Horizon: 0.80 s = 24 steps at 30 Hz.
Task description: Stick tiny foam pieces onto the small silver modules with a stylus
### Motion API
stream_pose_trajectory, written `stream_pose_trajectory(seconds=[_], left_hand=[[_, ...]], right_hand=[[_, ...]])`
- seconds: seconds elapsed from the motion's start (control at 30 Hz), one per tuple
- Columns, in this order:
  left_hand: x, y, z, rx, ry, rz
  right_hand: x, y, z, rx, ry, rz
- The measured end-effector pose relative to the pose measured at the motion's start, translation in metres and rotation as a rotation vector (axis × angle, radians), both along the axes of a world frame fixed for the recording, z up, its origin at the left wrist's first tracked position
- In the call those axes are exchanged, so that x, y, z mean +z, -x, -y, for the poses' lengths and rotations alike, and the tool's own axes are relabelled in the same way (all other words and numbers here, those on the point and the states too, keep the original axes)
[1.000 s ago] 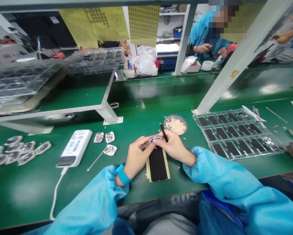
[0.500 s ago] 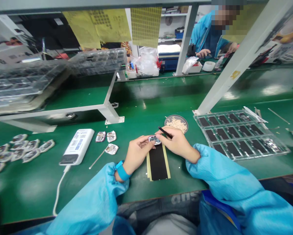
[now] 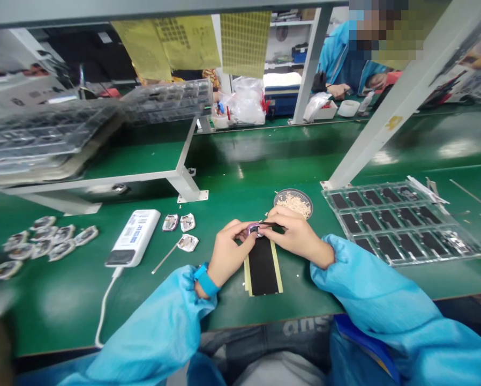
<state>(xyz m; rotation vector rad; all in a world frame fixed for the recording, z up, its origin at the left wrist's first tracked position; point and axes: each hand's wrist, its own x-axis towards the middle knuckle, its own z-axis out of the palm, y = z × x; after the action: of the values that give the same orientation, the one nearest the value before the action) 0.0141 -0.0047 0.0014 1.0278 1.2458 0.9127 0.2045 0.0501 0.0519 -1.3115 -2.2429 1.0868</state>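
Black mat (image 3: 263, 271): flat on green bench (image 3: 72, 305), w/ pale-yellow edging (image 3: 279, 271) along both long sides.
Purple-rimmed housing (image 3: 253, 229): held at mat's far end, btwn both hands; partly hidden by fingers, so inner detail unclear.
L hand (image 3: 229, 249): curled in, pinching housing's L side w/ thumb & fingertips, by mat's far L corner; blue wristband (image 3: 206, 280) on wrist.
R hand (image 3: 294, 236): bent round dark pen-like tool (image 3: 275, 224), gripping it close btwn thumb & fingers, by mat's far R corner; tool tip at housing, can't tell if touching.
Round dish (image 3: 311, 202): beyond mat, a bit to R, just behind R hand; heaped w/ pale bits (image 3: 294, 203).
Clear tray (image 3: 475, 249): R of mat, well apart; w/ black rectangular pieces (image 3: 389, 246) in rows.
Loose housings (image 3: 187, 221): three, L of mat & a bit farther off; w/ thin stick (image 3: 164, 259) reaching nearest one.
White power-bank-type unit (image 3: 134, 236): farther L of mat, w/ white cable (image 3: 102, 316) from near end.
Housing cluster (image 3: 42, 247): farthest L of mat, approx ten, packed close.
Co-worker (image 3: 332, 53): well beyond mat, to R, in blue sleeves.
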Motion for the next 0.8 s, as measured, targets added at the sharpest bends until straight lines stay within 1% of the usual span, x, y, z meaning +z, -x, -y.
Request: stream_pose_trajectory(seconds=[0.1, 0.27, 0.37, 0.43, 0.47, 0.5, 0.53, 0.6, 0.67, 0.73, 0.8], left_hand=[[0.000, 0.000, 0.000, 0.001, -0.016, -0.008], [0.003, -0.002, 0.000, -0.019, -0.038, -0.058], [0.004, -0.004, -0.009, -0.054, -0.025, -0.067], [-0.002, -0.005, -0.026, -0.113, -0.026, -0.094], [-0.007, -0.006, -0.038, -0.139, -0.021, -0.117], [-0.014, -0.006, -0.053, -0.157, -0.014, -0.162], [-0.023, -0.006, -0.069, -0.180, -0.005, -0.262], [-0.041, -0.004, -0.102, -0.162, 0.018, -0.366], [-0.056, -0.001, -0.129, -0.162, 0.045, -0.453], [-0.064, 0.009, -0.142, -0.172, 0.037, -0.530], [-0.064, 0.029, -0.141, -0.202, 0.012, -0.581]], right_hand=[[-0.001, -0.002, 0.002, 0.015, -0.019, 0.033], [0.003, -0.001, 0.003, 0.096, 0.004, 0.126], [0.005, -0.003, -0.001, 0.112, 0.027, 0.142], [0.004, -0.008, -0.008, 0.084, 0.024, 0.144], [0.003, -0.013, -0.012, 0.052, 0.009, 0.157], [0.002, -0.019, -0.018, 0.014, -0.010, 0.186], [0.001, -0.026, -0.023, -0.034, -0.035, 0.231], [-0.001, -0.042, -0.033, -0.120, -0.063, 0.367], [-0.002, -0.059, -0.041, -0.157, -0.060, 0.519], [-0.002, -0.073, -0.045, -0.145, -0.039, 0.633], [0.000, -0.079, -0.046, -0.132, -0.036, 0.658]])
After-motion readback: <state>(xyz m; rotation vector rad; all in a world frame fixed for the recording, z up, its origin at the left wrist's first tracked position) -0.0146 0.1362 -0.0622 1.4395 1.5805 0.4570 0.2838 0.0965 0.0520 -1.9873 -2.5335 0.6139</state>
